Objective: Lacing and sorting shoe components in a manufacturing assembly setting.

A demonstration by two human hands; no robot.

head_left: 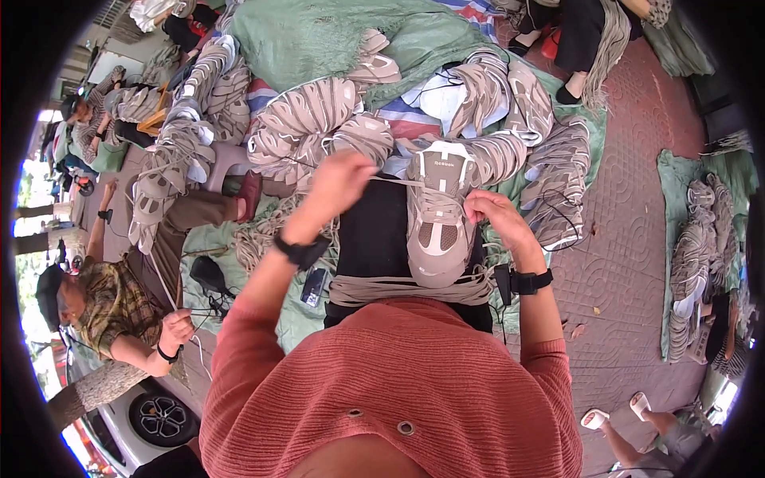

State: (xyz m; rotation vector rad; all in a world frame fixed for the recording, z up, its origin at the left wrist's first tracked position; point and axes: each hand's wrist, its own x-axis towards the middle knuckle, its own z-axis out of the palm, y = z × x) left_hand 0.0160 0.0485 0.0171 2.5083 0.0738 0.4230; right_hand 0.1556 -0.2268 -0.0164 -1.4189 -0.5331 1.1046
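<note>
A taupe shoe upper (437,239) with lighter trim lies across my lap, its toe towards me. Laces cross its front. My left hand (341,187), a little blurred, is closed on a pale shoelace (396,181) that runs taut from the upper out to the left. At the upper's right edge, beside the lacing, my right hand (496,215) is closed with its fingertips together; what they pinch is hidden. A bundle of loose taupe laces (374,291) lies across my black trousers, close to my waist.
Stacked shoe uppers (307,111) fill the green sheet (307,36) ahead, with more stacks (558,191) at right. At left a seated person (119,311) pulls a lace. A phone-like object (315,287) lies left of my lap. Other people sit around the edges.
</note>
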